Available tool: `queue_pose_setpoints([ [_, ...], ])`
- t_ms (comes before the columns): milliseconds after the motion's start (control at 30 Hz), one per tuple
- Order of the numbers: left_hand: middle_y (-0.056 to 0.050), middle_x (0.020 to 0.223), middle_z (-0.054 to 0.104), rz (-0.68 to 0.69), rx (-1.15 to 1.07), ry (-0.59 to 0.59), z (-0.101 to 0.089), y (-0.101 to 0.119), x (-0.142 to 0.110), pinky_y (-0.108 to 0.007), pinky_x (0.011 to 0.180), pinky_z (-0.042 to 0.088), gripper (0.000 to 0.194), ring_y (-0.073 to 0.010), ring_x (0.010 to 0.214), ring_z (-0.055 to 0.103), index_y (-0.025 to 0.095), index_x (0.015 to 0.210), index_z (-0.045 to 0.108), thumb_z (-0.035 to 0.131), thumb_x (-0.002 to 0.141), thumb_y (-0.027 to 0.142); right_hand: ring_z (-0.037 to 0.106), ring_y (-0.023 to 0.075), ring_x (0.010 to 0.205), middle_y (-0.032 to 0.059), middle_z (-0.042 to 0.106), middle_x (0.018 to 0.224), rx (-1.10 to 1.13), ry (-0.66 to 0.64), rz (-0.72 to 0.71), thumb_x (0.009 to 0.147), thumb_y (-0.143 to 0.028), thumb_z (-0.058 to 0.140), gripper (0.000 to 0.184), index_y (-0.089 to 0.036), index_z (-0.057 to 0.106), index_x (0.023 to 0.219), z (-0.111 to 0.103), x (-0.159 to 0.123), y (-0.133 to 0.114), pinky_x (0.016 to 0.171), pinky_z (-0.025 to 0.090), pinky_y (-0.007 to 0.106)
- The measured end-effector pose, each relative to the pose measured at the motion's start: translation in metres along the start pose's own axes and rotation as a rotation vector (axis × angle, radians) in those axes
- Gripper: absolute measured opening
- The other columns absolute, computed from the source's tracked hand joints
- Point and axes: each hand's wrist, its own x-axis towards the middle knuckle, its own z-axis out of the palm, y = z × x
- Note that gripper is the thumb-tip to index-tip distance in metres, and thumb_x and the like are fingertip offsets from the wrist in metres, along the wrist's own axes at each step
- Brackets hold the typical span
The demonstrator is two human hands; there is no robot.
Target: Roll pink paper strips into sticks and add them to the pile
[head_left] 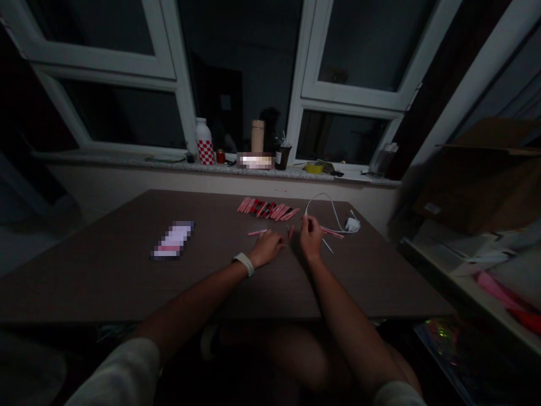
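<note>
My left hand point(266, 249) lies palm down on the dark brown table point(101, 282), with a white band point(244, 263) on its wrist. A loose pink stick point(257, 232) lies just beyond its fingers, and a short pink piece point(291, 232) lies between my hands. My right hand point(310, 238) stands with its fingers bunched close to the end of a thin white cable point(333, 211), which runs to a white charger point(352, 224). Whether those fingers hold anything is hidden. A heap of pink and red sticks point(267, 210) lies farther up the table, apart from both hands.
More pink sticks point(332, 232) and a thin pale stick point(327, 246) lie right of my right hand. A blurred flat packet point(172, 240) lies at left. Bottles and jars stand on the windowsill point(169, 163) beyond the table. A cardboard box point(477, 180) and shelf point(465, 282) stand at right.
</note>
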Motion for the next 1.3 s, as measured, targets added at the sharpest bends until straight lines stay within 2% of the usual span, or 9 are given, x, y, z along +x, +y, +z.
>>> queue_pose_setpoints([
  [133,-0.006,0.097,0.068,-0.016,-0.324,0.045,-0.013,-0.027,-0.014,-0.032,0.082,0.047,0.024,-0.0187,0.087,0.061,0.018,0.106,0.062,0.049,0.09,0.03,0.055,0.0151,0.066,0.0033,0.063,0.074,0.014,-0.152,-0.119,0.092,-0.048,0.04,0.04,-0.016,0.063,0.093,0.001,-0.008,-0.011,0.066,0.042,0.024],
  [233,-0.008,0.109,0.067,0.005,-0.435,0.163,-0.018,-0.043,-0.021,-0.035,0.094,0.044,0.026,-0.0201,0.103,0.059,0.018,0.106,0.064,0.048,0.09,0.03,0.055,0.0149,0.059,0.0013,0.062,0.066,0.037,-0.353,-0.166,0.091,-0.048,0.045,0.037,-0.017,0.066,0.092,0.008,-0.017,-0.012,0.062,0.042,0.025],
  [367,-0.008,0.098,0.07,-0.139,-0.629,0.266,-0.019,-0.049,-0.019,-0.033,0.085,0.049,0.024,-0.0189,0.092,0.064,0.016,0.099,0.065,0.053,0.087,0.033,0.057,0.0149,0.059,0.0004,0.063,0.063,0.021,-0.636,-0.18,0.09,-0.045,0.049,0.032,-0.019,0.068,0.094,0.017,-0.026,-0.006,0.068,0.044,0.027],
  [467,-0.008,0.089,0.07,-0.216,-0.819,0.351,-0.019,-0.048,-0.012,-0.029,0.073,0.051,0.022,-0.0163,0.08,0.065,0.014,0.094,0.062,0.059,0.083,0.033,0.058,0.0145,0.062,0.0007,0.066,0.067,-0.014,-0.734,-0.177,0.089,-0.042,0.052,0.029,-0.02,0.069,0.099,0.021,-0.028,0.001,0.074,0.045,0.029],
  [567,-0.007,0.085,0.071,-0.287,-0.913,0.348,-0.017,-0.046,-0.01,-0.026,0.065,0.05,0.02,-0.0143,0.071,0.064,0.014,0.089,0.06,0.063,0.08,0.031,0.058,0.0149,0.066,0.0015,0.067,0.072,-0.027,-0.78,-0.161,0.088,-0.04,0.054,0.03,-0.019,0.069,0.103,0.022,-0.028,0.006,0.078,0.045,0.031],
  [700,-0.008,0.084,0.071,-0.333,-0.956,0.368,-0.014,-0.047,-0.011,-0.025,0.064,0.05,0.018,-0.014,0.071,0.065,0.014,0.088,0.06,0.064,0.079,0.029,0.059,0.0152,0.067,0.0006,0.066,0.07,-0.035,-0.799,-0.14,0.087,-0.037,0.054,0.029,-0.019,0.069,0.104,0.024,-0.029,0.009,0.078,0.046,0.032],
  [833,-0.009,0.086,0.072,-0.32,-0.962,0.392,-0.013,-0.05,-0.011,-0.025,0.063,0.049,0.022,-0.0152,0.074,0.066,0.014,0.091,0.06,0.064,0.079,0.032,0.059,0.015,0.067,-0.0001,0.066,0.069,-0.041,-0.827,-0.143,0.087,-0.036,0.055,0.028,-0.019,0.07,0.104,0.025,-0.03,0.009,0.08,0.045,0.033],
  [1133,-0.009,0.088,0.072,-0.29,-0.931,0.352,-0.013,-0.05,-0.011,-0.025,0.063,0.049,0.027,-0.0173,0.079,0.067,0.014,0.091,0.059,0.066,0.078,0.036,0.059,0.0152,0.068,0.0017,0.068,0.072,-0.038,-0.833,-0.134,0.086,-0.036,0.056,0.028,-0.018,0.07,0.104,0.027,-0.03,0.009,0.083,0.044,0.033],
  [1300,-0.006,0.083,0.07,-0.274,-0.857,0.326,-0.014,-0.048,-0.013,-0.026,0.067,0.051,0.029,-0.0152,0.073,0.065,0.014,0.092,0.06,0.07,0.075,0.037,0.059,0.0156,0.069,0.0024,0.069,0.075,-0.048,-0.807,-0.133,0.087,-0.036,0.056,0.029,-0.018,0.069,0.105,0.028,-0.029,0.009,0.083,0.044,0.034],
])
